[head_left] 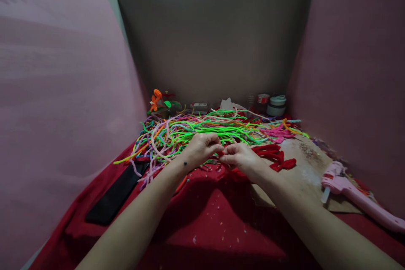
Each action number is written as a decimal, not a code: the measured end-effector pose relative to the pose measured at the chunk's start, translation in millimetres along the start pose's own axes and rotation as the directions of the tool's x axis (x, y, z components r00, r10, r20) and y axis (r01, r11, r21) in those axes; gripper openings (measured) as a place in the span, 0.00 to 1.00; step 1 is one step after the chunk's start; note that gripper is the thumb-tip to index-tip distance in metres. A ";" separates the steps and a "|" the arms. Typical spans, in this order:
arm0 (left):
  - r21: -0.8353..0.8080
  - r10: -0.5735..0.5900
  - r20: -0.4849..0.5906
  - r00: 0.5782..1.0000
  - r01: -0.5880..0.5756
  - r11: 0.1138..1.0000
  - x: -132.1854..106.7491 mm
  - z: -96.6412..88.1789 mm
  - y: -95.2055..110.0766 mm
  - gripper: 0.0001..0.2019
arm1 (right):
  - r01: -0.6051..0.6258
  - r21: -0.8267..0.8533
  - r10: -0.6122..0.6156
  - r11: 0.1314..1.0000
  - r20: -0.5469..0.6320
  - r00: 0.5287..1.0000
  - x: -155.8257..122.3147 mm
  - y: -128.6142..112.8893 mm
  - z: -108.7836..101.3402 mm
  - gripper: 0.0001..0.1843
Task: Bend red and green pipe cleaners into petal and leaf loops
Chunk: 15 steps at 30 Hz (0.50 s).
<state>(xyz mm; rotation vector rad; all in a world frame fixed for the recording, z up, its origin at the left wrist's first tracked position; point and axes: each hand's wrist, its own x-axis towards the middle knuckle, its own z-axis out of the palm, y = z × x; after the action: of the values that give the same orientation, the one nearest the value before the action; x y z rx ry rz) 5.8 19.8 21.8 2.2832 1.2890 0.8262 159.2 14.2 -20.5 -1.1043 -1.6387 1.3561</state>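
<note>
My left hand (202, 148) and my right hand (238, 158) meet at the middle of the view, fingers pinched together. Between their fingertips shows a bit of a red pipe cleaner (220, 153); most of it is hidden by the fingers. Just behind the hands spreads a big heap of pipe cleaners (215, 130) in green, pink, orange, yellow and purple. Beside my right hand lie several red pipe cleaner loops (275, 156), partly on a sheet of cardboard (297, 168).
A pink hot glue gun (344, 185) rests at the right. On the left lies a flat black object (114, 198). An orange pipe cleaner flower (155, 100), a lidded container (276, 105) and a red-labelled cup (263, 99) stand at the back. Scraps dot the red cloth (215, 228).
</note>
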 end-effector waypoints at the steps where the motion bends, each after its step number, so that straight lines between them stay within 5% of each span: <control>1: 0.036 0.015 -0.009 1.000 -0.015 0.999 0.1 1.9 -2.0 0.07 | -0.011 -0.012 0.011 1.000 -0.005 1.000 0.0 0.6 -0.1 0.10; 7: 0.115 0.072 -0.033 0.997 -0.068 0.991 0.5 15.5 -10.8 0.08 | -0.038 0.022 0.038 0.999 0.012 0.999 -2.2 0.2 2.3 0.10; 11: -0.133 -0.091 -0.014 0.996 0.089 0.987 -1.9 10.4 -6.4 0.09 | -0.027 0.233 0.027 0.972 0.006 1.000 -3.1 3.0 -1.3 0.10; 15: -0.406 -0.252 0.315 0.915 0.370 0.836 -9.9 3.2 -4.6 0.13 | 0.050 0.414 -0.038 0.909 -0.038 0.999 -2.4 7.6 -6.0 0.13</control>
<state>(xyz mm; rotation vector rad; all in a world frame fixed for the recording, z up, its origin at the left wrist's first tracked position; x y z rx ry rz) 1.0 13.4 13.7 1.6801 1.1602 0.6192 166.8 14.6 -26.9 -0.8221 -1.2624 1.5592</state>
